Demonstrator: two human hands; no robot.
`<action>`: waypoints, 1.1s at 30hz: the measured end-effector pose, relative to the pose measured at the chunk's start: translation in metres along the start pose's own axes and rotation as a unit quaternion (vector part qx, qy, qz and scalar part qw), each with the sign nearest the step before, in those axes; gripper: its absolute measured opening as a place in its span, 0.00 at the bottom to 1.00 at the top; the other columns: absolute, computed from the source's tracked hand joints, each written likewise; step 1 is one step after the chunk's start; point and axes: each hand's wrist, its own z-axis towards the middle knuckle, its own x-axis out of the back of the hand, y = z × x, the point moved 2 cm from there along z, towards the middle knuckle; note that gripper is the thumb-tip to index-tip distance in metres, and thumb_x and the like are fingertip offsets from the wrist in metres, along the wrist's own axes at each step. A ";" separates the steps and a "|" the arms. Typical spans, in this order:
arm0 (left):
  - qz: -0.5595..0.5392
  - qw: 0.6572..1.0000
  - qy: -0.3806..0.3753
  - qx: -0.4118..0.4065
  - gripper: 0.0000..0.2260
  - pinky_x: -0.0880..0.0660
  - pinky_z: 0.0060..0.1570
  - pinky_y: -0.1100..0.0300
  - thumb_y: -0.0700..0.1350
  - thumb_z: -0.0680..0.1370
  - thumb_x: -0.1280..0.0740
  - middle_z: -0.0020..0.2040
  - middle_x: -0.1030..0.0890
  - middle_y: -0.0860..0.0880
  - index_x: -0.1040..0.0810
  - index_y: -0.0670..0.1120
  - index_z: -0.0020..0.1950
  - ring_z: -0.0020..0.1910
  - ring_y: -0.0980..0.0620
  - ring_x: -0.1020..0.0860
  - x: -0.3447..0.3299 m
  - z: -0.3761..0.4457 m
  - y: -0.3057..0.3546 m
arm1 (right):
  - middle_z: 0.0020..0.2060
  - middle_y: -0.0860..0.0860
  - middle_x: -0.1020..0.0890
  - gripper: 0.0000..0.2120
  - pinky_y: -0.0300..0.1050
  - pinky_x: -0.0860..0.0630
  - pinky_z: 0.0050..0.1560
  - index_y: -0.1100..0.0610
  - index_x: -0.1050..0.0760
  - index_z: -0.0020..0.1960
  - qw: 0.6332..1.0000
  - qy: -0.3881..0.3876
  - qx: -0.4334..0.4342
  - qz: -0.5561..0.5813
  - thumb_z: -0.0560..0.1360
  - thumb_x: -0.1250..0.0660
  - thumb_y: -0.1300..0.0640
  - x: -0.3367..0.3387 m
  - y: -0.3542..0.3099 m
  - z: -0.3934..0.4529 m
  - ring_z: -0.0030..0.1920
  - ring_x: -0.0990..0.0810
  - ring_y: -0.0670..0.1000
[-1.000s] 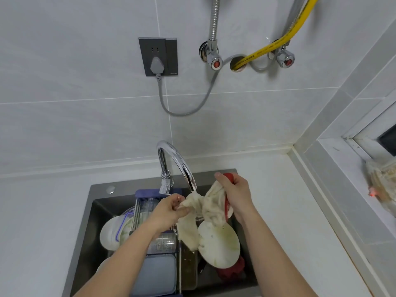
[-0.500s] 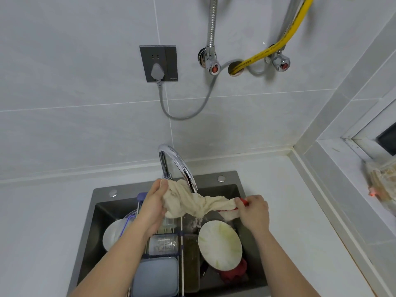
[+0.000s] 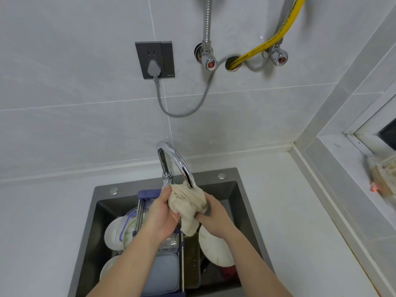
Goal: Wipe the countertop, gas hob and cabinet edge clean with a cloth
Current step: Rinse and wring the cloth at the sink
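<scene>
Cream cloth [image 3: 186,205]: bunched into a damp-looking wad, it is sitting between both hands directly under the spout of the faucet [image 3: 177,161], above the sink [image 3: 240,202].
Step in hand: judging by the wad held at the spout, the person is rinsing or wringing the cloth, a preparation stage; no wiping of the countertop [image 3: 285,200] is under way, and the gas hob and cabinet edge are out of view.
Left hand [image 3: 161,214]: it is gripping the left side of the wad, fingers curled round the fabric and thumb tucked against it, forearm rising from below the grip.
Right hand [image 3: 214,217]: it is clamping the right and lower part of the wad, fingers wrapped in under the fabric, wrist angling in from the lower right.
Grip: both hands are closing on the same bundle, close together, almost touching across it; a tail of cloth is hanging down below the grip.
Water: whether any is running cannot be told.
Below the grip: a white plate [image 3: 216,249], a drying rack [image 3: 159,239] and other dishes are crowding the basin.
Next move: probably squeezing the cloth out over the basin, then carrying it clear of the spout to the counter; the hanging tail is risking a drag across the dirty dishes.
</scene>
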 end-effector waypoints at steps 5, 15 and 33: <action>0.040 0.998 0.021 -0.053 0.18 0.24 0.58 0.47 0.51 0.87 0.45 0.64 0.18 0.38 0.19 0.45 0.65 0.62 0.42 0.18 0.008 -0.002 0.006 | 0.51 0.40 0.17 0.11 0.42 0.22 0.54 0.47 0.22 0.63 0.988 0.023 -0.019 -0.152 0.82 0.34 0.48 0.018 0.000 0.002 0.50 0.19 0.41; 0.306 0.942 0.085 -0.114 0.11 0.27 0.43 0.56 0.50 0.86 0.39 0.48 0.20 0.42 0.26 0.42 0.56 0.45 0.48 0.22 0.032 -0.003 -0.035 | 0.54 0.48 0.17 0.12 0.43 0.26 0.51 0.51 0.20 0.60 0.989 0.074 -0.075 0.104 0.83 0.41 0.54 0.038 -0.048 -0.004 0.56 0.20 0.48; 0.392 0.914 -0.017 -0.103 0.17 0.19 0.50 0.58 0.54 0.74 0.23 0.52 0.13 0.52 0.20 0.52 0.60 0.53 0.52 0.15 0.016 0.016 -0.052 | 0.42 0.55 0.17 0.10 0.50 0.22 0.46 0.59 0.17 0.49 0.950 0.080 -0.148 0.263 0.74 0.30 0.52 0.015 -0.055 0.018 0.45 0.18 0.54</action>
